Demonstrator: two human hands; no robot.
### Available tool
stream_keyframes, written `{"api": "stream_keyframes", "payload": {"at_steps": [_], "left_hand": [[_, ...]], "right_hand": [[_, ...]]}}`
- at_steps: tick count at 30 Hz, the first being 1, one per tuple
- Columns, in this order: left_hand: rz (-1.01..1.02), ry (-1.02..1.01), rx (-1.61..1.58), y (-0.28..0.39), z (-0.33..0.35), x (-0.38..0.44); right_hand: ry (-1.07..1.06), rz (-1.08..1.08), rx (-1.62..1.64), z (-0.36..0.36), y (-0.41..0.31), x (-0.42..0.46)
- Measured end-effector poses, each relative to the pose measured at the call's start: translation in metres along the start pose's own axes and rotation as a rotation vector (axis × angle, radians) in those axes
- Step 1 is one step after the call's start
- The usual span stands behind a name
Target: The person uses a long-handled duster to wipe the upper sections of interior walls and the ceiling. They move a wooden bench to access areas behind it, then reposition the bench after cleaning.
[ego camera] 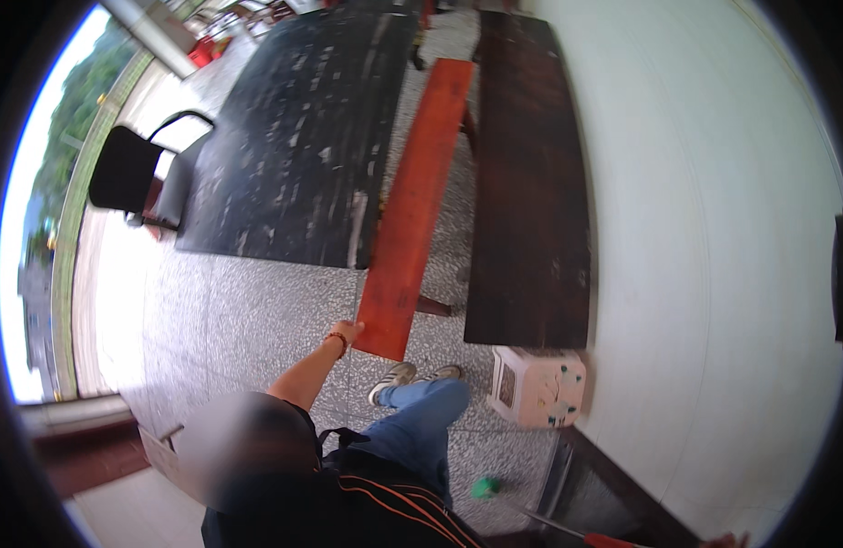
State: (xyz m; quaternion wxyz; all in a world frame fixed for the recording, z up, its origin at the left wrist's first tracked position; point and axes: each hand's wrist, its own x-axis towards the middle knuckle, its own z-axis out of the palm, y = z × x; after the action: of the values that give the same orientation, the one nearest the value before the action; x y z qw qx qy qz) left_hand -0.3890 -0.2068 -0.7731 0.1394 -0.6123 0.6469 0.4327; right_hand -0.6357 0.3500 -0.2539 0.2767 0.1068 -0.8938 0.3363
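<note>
My left hand (346, 331), with a beaded bracelet at the wrist, grips the near left corner of a long orange-red wooden bench (418, 205). That bench lies lengthwise between a worn black tabletop (298, 137) and a dark brown one (531, 192). At the bottom right edge only some fingers of my right hand (726, 541) show. Close to them is the red handle (603, 541) of a tool with a thin metal shaft; the grip itself is cut off. A small green object (485, 488) is near the shaft's far end.
A pink plastic stool (541, 387) is by the near end of the brown tabletop, beside the pale wall (668, 205). Left of the black table stands a black chair (130, 168). Dark-framed furniture (593, 486) is low on the right. My shoes (394, 380) are just below the bench end.
</note>
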Motion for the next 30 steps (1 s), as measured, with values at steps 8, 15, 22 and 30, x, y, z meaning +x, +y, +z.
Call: {"api": "stream_keyframes", "payload": {"at_steps": [8,15,22,30], "left_hand": [[0.737,-0.286,0.159,0.064,-0.013,-0.169],[0.793,-0.209,0.148,0.082,-0.082,-0.212],[0.644,-0.432,0.159,0.05,-0.067,-0.22],[0.557,-0.402,0.469,0.027,-0.052,-0.128]], "right_hand": [[-0.662,0.763,0.66,0.228,0.057,-0.146],[-0.737,0.459,0.216,0.271,0.09,-0.268],[-0.683,0.322,0.027,0.294,0.118,-0.257],[-0.663,0.554,-0.409,0.361,0.235,-0.256]]}}
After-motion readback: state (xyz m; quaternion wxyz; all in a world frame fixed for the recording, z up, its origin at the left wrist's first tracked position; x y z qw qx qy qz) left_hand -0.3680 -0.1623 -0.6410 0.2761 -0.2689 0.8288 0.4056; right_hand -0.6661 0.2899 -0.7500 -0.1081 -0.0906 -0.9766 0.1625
